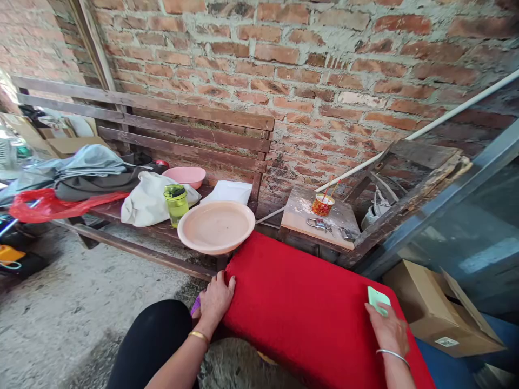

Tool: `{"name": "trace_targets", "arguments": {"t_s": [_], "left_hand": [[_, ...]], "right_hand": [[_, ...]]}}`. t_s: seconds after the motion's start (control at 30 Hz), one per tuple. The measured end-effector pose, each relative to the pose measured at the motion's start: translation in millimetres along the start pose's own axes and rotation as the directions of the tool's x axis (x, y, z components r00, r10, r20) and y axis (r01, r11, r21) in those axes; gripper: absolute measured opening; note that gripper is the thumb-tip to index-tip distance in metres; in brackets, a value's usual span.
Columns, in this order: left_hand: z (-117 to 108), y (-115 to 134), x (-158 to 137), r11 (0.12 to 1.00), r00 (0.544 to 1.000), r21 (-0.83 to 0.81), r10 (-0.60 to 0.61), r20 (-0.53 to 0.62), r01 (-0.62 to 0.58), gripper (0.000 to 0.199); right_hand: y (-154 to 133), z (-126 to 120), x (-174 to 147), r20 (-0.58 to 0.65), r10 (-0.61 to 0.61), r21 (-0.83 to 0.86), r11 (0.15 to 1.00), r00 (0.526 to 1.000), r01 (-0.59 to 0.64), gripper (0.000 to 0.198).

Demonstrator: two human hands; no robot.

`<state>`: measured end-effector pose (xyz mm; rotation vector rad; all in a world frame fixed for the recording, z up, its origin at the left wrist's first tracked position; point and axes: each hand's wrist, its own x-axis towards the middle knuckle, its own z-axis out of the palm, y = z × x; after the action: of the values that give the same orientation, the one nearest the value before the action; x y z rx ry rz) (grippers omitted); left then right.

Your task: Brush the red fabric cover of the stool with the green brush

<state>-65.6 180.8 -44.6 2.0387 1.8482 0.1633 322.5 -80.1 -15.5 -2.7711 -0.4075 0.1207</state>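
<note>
At the near left edge of a red cloth-covered table [300, 302], my left hand [215, 302] is closed, its fingers curled downward and partly hidden. A purple thing [195, 307] pokes out beside its palm; most of it is covered, so its kind is unclear. My right hand [388, 324] is on the table's right part, thumb and fingers around the lower end of a mint-green phone [377, 297]. The hand is slightly blurred. Just beyond my left hand, a wide, pale pink basin [217, 227] sits at the bench's end.
A wooden bench [194, 127] holds a green bottle [175, 205], a white bag [141, 202], a pink bowl [186, 175] and folded clothes [89, 167]. A small stool [295, 216] carries a patterned cup [323, 205] and a padlock [318, 223]. An open cardboard box [425, 308] stands at right.
</note>
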Motion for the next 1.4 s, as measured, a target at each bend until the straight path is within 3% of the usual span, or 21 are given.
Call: {"name": "trace_targets", "arguments": {"t_s": [0.07, 0.13, 0.23, 0.3, 0.43, 0.6, 0.7, 0.83, 1.0, 1.1, 1.17, 1.23, 1.4], "left_hand": [[2, -2, 1, 1.0, 1.0, -0.006, 0.003, 0.001, -0.003, 0.056], [3, -3, 3, 1.0, 1.0, -0.012, 0.005, 0.003, -0.005, 0.057], [3, -3, 3, 1.0, 1.0, -0.021, 0.004, 0.001, -0.004, 0.059], [2, -3, 3, 1.0, 1.0, -0.023, -0.001, 0.002, 0.001, 0.059], [1, -1, 3, 1.0, 1.0, -0.011, 0.003, 0.015, -0.002, 0.059], [-1, 0, 1, 1.0, 1.0, -0.005, 0.001, 0.019, -0.001, 0.059], [-3, 1, 0, 1.0, 1.0, -0.001, 0.001, 0.015, -0.001, 0.058], [-4, 2, -1, 1.0, 1.0, 0.01, -0.001, 0.018, 0.001, 0.056], [-2, 2, 0, 1.0, 1.0, 0.018, -0.014, 0.016, 0.014, 0.055], [-2, 2, 0, 1.0, 1.0, 0.02, -0.014, 0.013, 0.014, 0.055], [-3, 3, 0, 1.0, 1.0, 0.017, -0.016, 0.012, 0.015, 0.054], [-3, 4, 0, 1.0, 1.0, 0.014, -0.011, 0.007, 0.011, 0.053], [-1, 6, -1, 1.0, 1.0, 0.01, -0.01, -0.013, 0.01, 0.052]], "right_hand": [[-24, 16, -14, 0.025, -0.032, 0.029, 0.999, 0.999, 0.031, 0.065], [-54, 37, -31, 0.06, -0.147, 0.077, 0.987, 0.987, 0.143, 0.059], [-92, 62, -54, 0.103, -0.327, 0.137, 0.94, 0.939, 0.312, 0.044], [-101, 69, -62, 0.12, -0.38, 0.144, 0.921, 0.917, 0.363, 0.038], [-71, 49, -53, 0.125, -0.298, 0.077, 0.954, 0.947, 0.29, 0.042], [-5, 2, -34, 0.069, -0.034, -0.047, 0.998, 0.997, 0.037, 0.054], [-4, -6, -36, 0.047, 0.018, -0.073, 0.997, 0.999, -0.015, 0.06], [-70, 22, -57, 0.127, -0.214, 0.002, 0.977, 0.969, 0.215, 0.052], [-190, 74, -96, 0.199, -0.534, 0.128, 0.845, 0.821, 0.519, 0.036], [-226, 88, -106, 0.243, -0.61, 0.159, 0.792, 0.754, 0.589, 0.034], [-224, 88, -100, 0.274, -0.607, 0.15, 0.793, 0.746, 0.59, 0.033], [-202, 78, -86, 0.295, -0.569, 0.118, 0.819, 0.768, 0.562, 0.034], [-103, 21, -39, 0.278, -0.386, -0.019, 0.913, 0.88, 0.407, 0.041]]}}
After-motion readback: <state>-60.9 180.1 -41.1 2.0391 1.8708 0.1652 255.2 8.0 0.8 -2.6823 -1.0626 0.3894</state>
